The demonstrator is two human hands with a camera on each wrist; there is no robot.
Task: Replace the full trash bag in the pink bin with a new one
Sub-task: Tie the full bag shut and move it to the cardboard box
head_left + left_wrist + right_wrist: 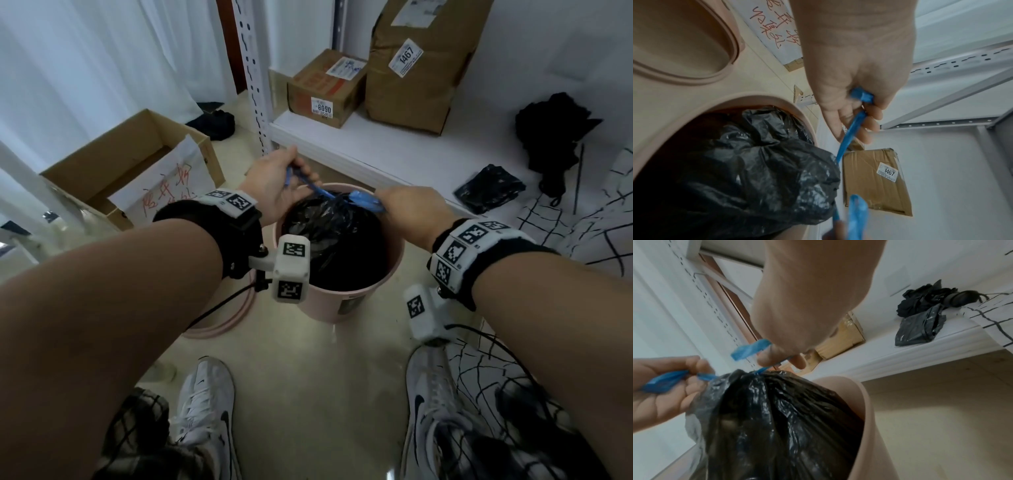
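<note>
The pink bin (342, 298) stands on the floor between my feet, with the full black trash bag (329, 233) inside it and its neck gathered shut. My left hand (298, 178) grips one blue drawstring loop (313, 186) above the bin's far rim. My right hand (387, 205) pinches the other blue loop (364, 200) to the right. In the left wrist view the left hand (865, 116) curls round the drawstring (851, 134) over the bag (756, 170). The right wrist view shows my right hand (781, 358) holding its loop (750, 350). A folded new black bag (489, 188) lies on the shelf.
A pink lid ring (219, 325) lies on the floor left of the bin. An open cardboard box (130, 161) stands at left. The low white shelf (376, 150) carries a small box (325, 89), a brown parcel (421, 61) and a black umbrella (555, 137).
</note>
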